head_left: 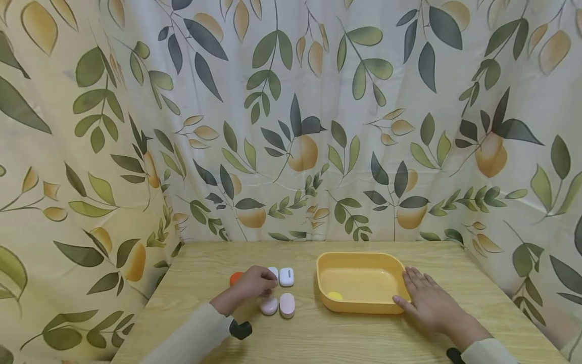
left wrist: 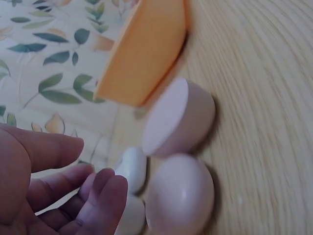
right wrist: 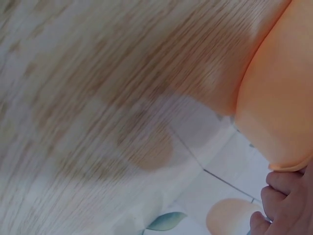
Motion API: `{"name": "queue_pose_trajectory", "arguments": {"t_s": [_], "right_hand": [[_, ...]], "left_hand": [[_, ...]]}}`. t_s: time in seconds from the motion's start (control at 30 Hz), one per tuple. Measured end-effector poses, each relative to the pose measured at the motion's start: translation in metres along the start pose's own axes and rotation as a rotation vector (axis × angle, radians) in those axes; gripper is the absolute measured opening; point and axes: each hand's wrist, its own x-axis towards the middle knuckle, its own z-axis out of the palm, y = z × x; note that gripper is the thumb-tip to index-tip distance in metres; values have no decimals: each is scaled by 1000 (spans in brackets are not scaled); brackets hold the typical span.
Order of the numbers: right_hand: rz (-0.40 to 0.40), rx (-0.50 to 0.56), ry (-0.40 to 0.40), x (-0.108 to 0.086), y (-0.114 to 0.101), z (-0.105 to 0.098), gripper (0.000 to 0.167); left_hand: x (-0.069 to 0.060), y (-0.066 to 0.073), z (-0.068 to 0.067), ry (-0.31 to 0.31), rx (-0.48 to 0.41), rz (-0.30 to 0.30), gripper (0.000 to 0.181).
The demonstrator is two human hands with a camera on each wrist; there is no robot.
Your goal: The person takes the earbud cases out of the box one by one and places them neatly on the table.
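My left hand (head_left: 256,281) hovers over a group of small cases, its fingers loosely bent, with nothing visible between thumb and fingers in the left wrist view. Below it lie a round pale pink case (head_left: 269,306) and an oval pale pink case (head_left: 287,305). Just beyond the fingers are a white earbud case (head_left: 287,277) and another white case (head_left: 273,271), partly hidden by the hand. An orange round object (head_left: 235,278) shows behind the wrist. My right hand (head_left: 427,301) rests with extended fingers against the right side of a yellow plastic basin (head_left: 364,307).
Inside the basin, a small bright yellow object (head_left: 335,296) lies in the near left corner. The wooden table (head_left: 345,338) ends at a leaf-and-fruit patterned curtain (head_left: 291,202) along the back and sides.
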Motion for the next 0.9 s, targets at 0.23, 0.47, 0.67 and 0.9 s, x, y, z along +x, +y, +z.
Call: {"name": "queue_pose_trajectory", "arguments": {"t_s": [0.23,0.47,0.67,0.9], "right_hand": [[-1,8,-9,0,0,-3,82],[-15,15,-7,2,0,-3,81],[-8,10,-7,2,0,-3,82],[-1,12,-6,1,-1,-4,82]], "left_hand": [[18,13,21,-39,-22,10,10],[37,27,38,-83,-30,59,9],[51,35,51,-138,-41,90,13],[64,39,70,-147,-75,119,9]]}}
